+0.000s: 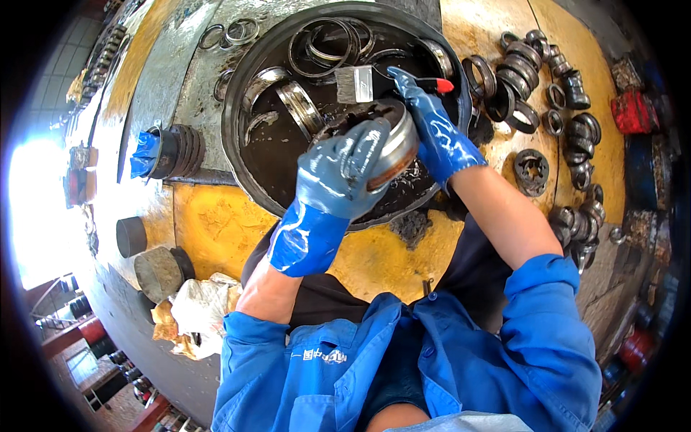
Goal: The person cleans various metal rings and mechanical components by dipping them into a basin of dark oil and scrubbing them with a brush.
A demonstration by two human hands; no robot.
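Observation:
My left hand, in a blue rubber glove, grips a thick steel bearing ring held tilted over a round black basin. Dark, jagged shapes show inside the ring's upper opening. My right hand, gloved the same way, is beside the ring's right side, its fingers closed around the handle of a flat paintbrush. The brush's bristles point left, and its red handle end sticks out to the right. Dark liquid fills the basin, where several metal rings lie partly sunk. My right fingertips are partly hidden.
Many dark bearing rings crowd the yellow bench right of the basin, near a toothed round part. On the left are stacked rings with blue plastic, dark cylinders and a crumpled white rag. My knees flank the near bench edge.

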